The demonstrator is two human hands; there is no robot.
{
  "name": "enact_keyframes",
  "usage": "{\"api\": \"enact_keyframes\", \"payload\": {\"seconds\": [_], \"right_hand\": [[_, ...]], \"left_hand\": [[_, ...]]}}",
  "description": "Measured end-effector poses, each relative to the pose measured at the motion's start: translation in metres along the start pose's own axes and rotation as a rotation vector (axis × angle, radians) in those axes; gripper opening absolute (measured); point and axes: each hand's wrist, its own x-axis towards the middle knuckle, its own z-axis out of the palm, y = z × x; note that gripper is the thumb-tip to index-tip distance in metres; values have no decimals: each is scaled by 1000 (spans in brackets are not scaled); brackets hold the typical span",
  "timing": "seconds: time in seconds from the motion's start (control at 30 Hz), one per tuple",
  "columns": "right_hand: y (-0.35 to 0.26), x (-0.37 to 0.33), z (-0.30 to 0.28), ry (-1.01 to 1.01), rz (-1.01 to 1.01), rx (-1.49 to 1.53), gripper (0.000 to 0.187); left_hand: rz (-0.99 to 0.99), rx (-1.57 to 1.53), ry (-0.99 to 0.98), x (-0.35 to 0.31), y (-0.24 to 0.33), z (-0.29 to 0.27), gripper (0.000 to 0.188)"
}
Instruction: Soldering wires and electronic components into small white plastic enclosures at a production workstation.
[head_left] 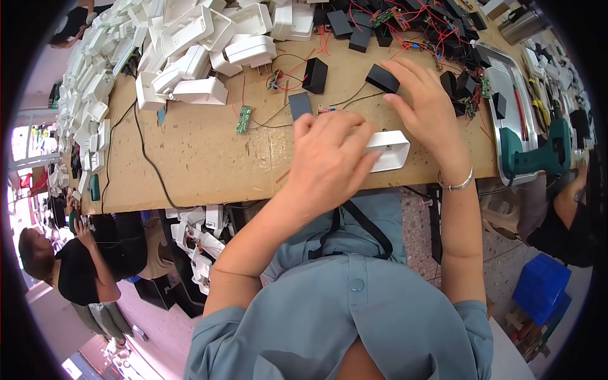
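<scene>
My left hand [332,152] is curled over a white plastic casing [396,152] near the table's front edge, its thumb at the open hollow side. The curled fingers cover the casing's left end. My right hand [424,101], with a bracelet at the wrist, has thumb and fingers around the right end of a black rectangular block [382,78]. Dark wires run left from that block toward a small circuit board [326,109], partly hidden behind my left hand. Just beyond my left knuckles lies another dark block [299,105].
White casings [202,57] are heaped at the far left. Black blocks with red wires and boards [437,25] pile up at the far right. A green glue gun [538,149] rests by a metal tray [506,60] of tools. A black cable [145,149] crosses the table's left; people sit nearby.
</scene>
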Motion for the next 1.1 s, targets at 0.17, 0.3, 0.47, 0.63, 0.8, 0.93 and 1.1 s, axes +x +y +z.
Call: {"api": "enact_keyframes", "payload": {"seconds": [0.17, 0.3, 0.47, 0.63, 0.8, 0.93, 1.1], "right_hand": [[3, 13, 5, -134, 25, -126, 36], [-7, 31, -10, -65, -139, -113, 32], [-25, 58, -33, 22, -259, -94, 29], [-57, 74, -53, -53, -256, 24, 27], [-85, 88, -81, -28, -240, 122, 24], [-92, 91, -81, -42, -154, 220, 23], [-93, 95, -70, -169, -20, 270, 23]], "left_hand": [[-56, 203, 236, -13, -33, -39, 25], [1, 369, 184, -23, -57, -64, 29], [252, 504, 202, -12, -64, -69, 42], [480, 573, 295, 1, -80, -57, 49], [658, 512, 399, 16, -85, -50, 47], [726, 362, 379, 18, -85, -58, 42], [680, 79, 342, 9, -67, -83, 27]]}}
